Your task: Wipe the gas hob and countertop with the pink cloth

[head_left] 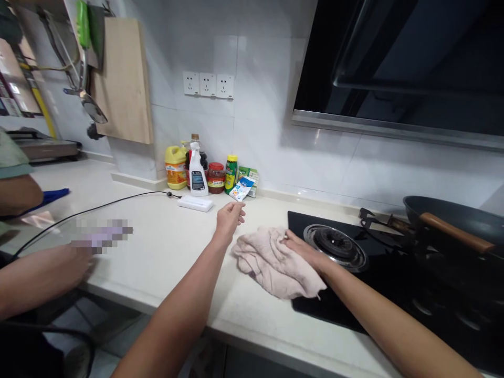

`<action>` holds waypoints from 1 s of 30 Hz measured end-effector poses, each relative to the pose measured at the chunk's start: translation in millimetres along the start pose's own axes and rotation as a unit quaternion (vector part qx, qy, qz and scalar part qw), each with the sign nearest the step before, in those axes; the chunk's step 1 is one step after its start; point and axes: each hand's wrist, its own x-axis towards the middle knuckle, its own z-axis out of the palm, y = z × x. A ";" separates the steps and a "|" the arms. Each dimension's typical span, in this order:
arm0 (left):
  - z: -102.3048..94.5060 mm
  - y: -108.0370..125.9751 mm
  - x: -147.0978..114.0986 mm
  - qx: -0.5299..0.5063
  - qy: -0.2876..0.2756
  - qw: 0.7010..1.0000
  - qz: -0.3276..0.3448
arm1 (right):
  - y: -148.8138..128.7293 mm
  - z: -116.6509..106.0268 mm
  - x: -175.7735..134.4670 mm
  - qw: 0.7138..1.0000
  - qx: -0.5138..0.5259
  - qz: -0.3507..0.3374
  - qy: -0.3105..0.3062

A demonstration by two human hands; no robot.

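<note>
My left hand (230, 221) reaches toward the back of the counter, thumb and fingers pinched together at the lower end of a small blue-and-white packet (243, 187). The packet is tilted, in front of a green packet (252, 174). Under my right hand (301, 247) is a crumpled pale pink cloth (271, 260), gripped at its right side. It lies partly on the counter (157, 252) and partly over the left edge of the black glass gas stove (338, 302). Some of my right fingers are hidden in its folds.
A spray bottle (198, 176), yellow jug (176, 170), red-lidded jar (216, 179) and green shaker (231, 170) stand by the wall. A white box (196, 203) lies before them, near a black cable (98, 203). A wok (452, 210) is on the right. Another person's arm (47, 278) extends from the left.
</note>
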 end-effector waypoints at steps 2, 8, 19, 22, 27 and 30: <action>0.3 -0.3 -0.6 -0.007 0.001 1.000 -0.001 | 12.0 -21.2 12.8 0.994 -0.091 -0.005 0.055; 2.8 -2.8 -3.3 0.004 -0.010 1.000 0.004 | -11.3 -22.4 -1.0 0.945 -0.295 -0.091 0.112; 9.8 -7.3 -11.0 0.084 -0.044 0.994 0.054 | -12.0 43.3 1.1 0.858 -0.476 -0.049 -0.185; 19.4 -10.2 -26.2 0.125 -0.087 0.984 0.094 | -7.1 33.5 27.5 0.853 -0.491 -0.040 -0.169; 33.4 -19.7 -58.7 0.227 -0.181 0.939 0.184 | 12.3 12.9 97.2 0.837 -0.534 0.034 -0.116; 35.2 -21.3 -70.6 0.329 -0.200 0.874 0.295 | 24.3 7.1 145.4 0.838 -0.536 0.067 -0.075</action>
